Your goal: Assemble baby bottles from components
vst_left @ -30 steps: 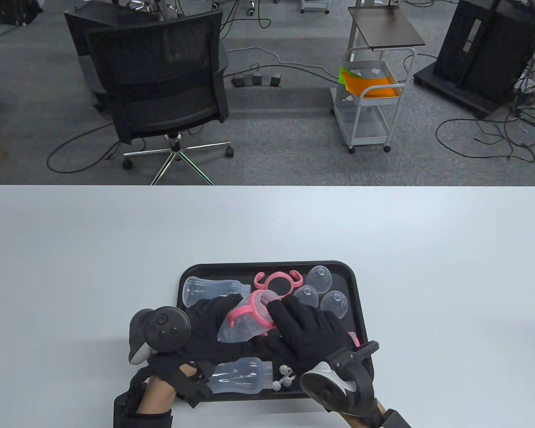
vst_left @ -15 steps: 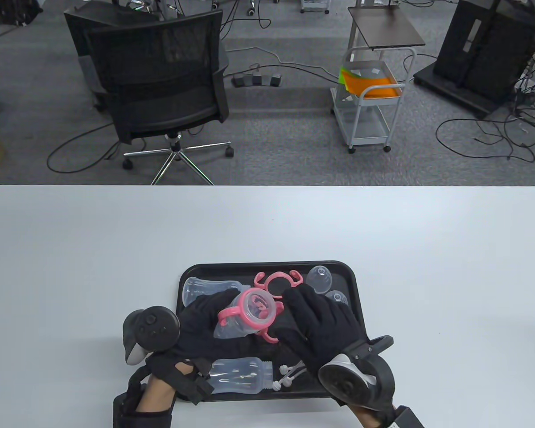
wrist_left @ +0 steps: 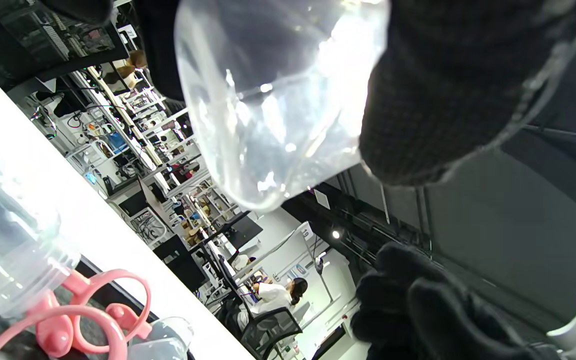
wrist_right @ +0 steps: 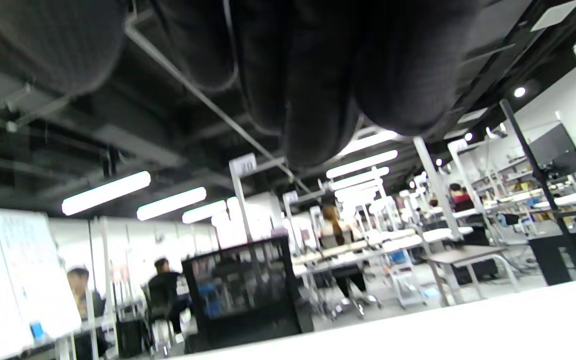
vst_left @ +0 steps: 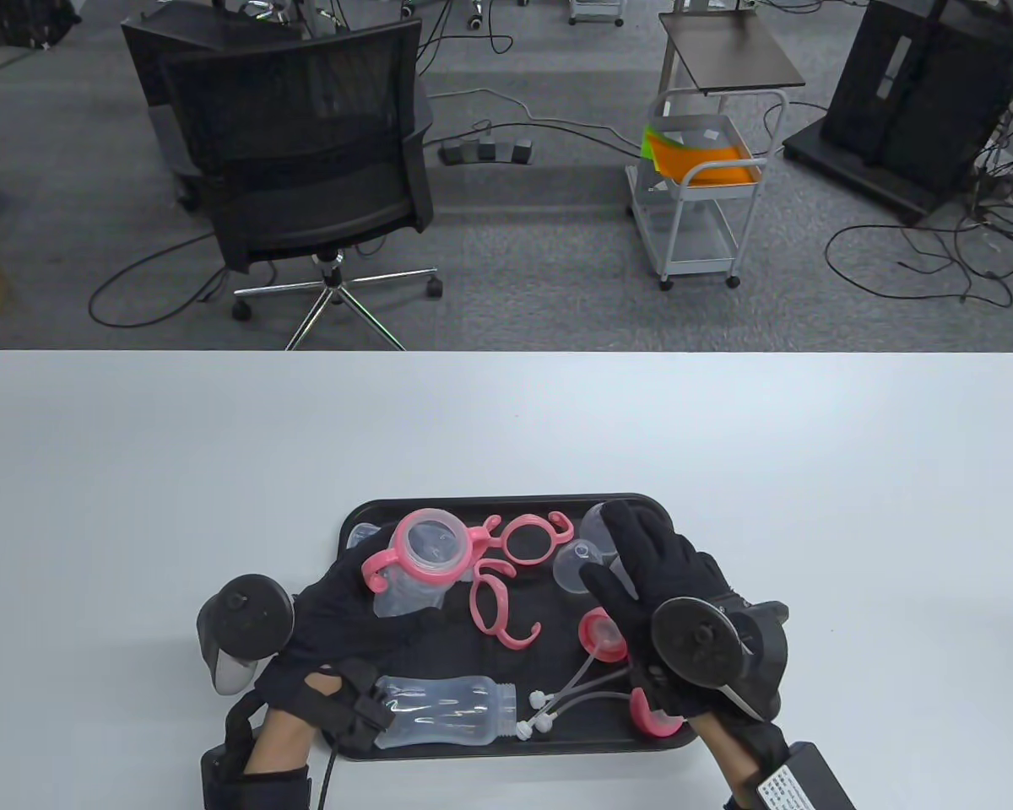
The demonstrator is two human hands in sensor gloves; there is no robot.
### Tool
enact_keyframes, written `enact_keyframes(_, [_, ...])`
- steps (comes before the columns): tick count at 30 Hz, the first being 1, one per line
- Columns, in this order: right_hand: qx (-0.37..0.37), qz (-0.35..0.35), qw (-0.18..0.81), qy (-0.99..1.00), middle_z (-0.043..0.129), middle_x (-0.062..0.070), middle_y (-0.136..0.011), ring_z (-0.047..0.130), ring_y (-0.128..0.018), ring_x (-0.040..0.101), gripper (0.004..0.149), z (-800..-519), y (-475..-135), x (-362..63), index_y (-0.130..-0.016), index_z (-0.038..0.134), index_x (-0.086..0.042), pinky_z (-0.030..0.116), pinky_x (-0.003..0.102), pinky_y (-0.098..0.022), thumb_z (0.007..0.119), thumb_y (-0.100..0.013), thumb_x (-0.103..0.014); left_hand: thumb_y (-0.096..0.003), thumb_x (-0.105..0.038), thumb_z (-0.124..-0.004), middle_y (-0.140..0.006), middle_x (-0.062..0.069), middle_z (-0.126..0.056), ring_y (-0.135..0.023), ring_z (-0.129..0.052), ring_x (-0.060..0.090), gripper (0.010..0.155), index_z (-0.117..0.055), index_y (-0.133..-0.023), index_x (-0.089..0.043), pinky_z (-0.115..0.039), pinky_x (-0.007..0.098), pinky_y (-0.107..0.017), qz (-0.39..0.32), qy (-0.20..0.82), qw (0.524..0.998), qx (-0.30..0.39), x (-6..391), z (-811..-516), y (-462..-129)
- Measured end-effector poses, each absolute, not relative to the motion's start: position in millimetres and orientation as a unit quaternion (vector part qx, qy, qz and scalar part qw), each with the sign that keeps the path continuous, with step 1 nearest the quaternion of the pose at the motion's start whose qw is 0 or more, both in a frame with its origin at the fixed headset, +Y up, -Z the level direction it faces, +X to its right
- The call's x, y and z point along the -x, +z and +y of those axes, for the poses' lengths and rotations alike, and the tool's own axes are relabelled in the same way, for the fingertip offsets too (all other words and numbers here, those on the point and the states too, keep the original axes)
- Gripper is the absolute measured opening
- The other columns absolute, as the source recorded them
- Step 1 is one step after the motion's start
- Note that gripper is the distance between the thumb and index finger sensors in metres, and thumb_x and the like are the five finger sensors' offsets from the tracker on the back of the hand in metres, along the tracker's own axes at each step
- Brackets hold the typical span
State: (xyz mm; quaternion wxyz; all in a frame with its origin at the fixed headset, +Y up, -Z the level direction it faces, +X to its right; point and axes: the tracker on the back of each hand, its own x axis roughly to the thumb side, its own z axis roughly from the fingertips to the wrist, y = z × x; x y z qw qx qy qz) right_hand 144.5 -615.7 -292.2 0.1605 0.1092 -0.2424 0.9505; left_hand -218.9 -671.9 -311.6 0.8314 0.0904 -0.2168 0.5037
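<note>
- The left hand (vst_left: 346, 612) grips a clear bottle (vst_left: 418, 561) that already wears a pink handle ring (vst_left: 388, 567) round its neck; it is held upright over the left part of the black tray (vst_left: 679, 548), mouth open, with nothing fitted on top.
- The right hand (vst_left: 658, 582) hovers above the right side of the tray with its fingers straight and spread, holding nothing. It is just above the clear dome caps (vst_left: 578, 565); whether it touches one cannot be told.
- Progress looks early: one bottle has its handles on, and no bottle shows a nipple, collar or cap in place.
- A second clear bottle (vst_left: 447, 713) lies bare along the tray's near edge, and a third bottle (vst_left: 359, 533) is partly hidden behind the held one.
- Two loose pink handle rings (vst_left: 506, 582) lie in the middle of the tray, apart from any bottle.
- A pink collar (vst_left: 604, 634) lies beside the right hand, a second pink piece (vst_left: 652, 721) is by the wrist, and thin straw tubes with white ends (vst_left: 557, 696) rest near the lying bottle.
- Likely left: straw, collar with nipple and cap for the held bottle, then the full sequence for the others.
</note>
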Motion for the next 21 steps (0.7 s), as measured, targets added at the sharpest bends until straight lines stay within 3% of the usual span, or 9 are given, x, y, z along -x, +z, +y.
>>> enact_keyframes(8, [-0.109,-0.063,0.072,0.989,0.089,0.009,-0.085,0.1,-0.065,0.031,0.063,-634,-319,-141,-0.089,0.084,-0.019,0.089,0.045,-0.043,0.087,-0.036,-0.051,-0.0336,-0.06,-0.108,-0.109,0.003,-0.073,-0.098,-0.08,0.039,0.097,-0.06,-0.109,-0.025,-0.05,0.075,-0.074,-0.212,0.505,0.832,-0.09,221,-672,-312])
enact_keyframes(13, [-0.106,-0.015,-0.004,0.994,0.093,0.009,-0.079,0.101,-0.057,0.029,0.06,-651,-331,-124,-0.084,0.089,-0.017,0.091,0.042,-0.037,0.09,-0.034,-0.05,-0.0338,-0.06,-0.108,-0.109,0.003,-0.073,-0.098,-0.081,0.039,0.096,-0.06,-0.109,-0.025,-0.05,0.074,-0.074,-0.208,0.505,0.833,-0.093,222,-672,-312])
enact_keyframes(21, [-0.09,0.049,-0.125,0.987,0.092,0.01,-0.079,0.1,-0.058,0.031,0.062,-683,-346,-97,-0.083,0.091,-0.015,0.09,0.043,-0.037,0.091,-0.032,-0.049,-0.0339,-0.06,-0.108,-0.109,0.003,-0.073,-0.098,-0.081,0.039,0.096,-0.06,-0.109,-0.025,-0.05,0.075,-0.074,-0.203,0.508,0.832,-0.09,224,-672,-312])
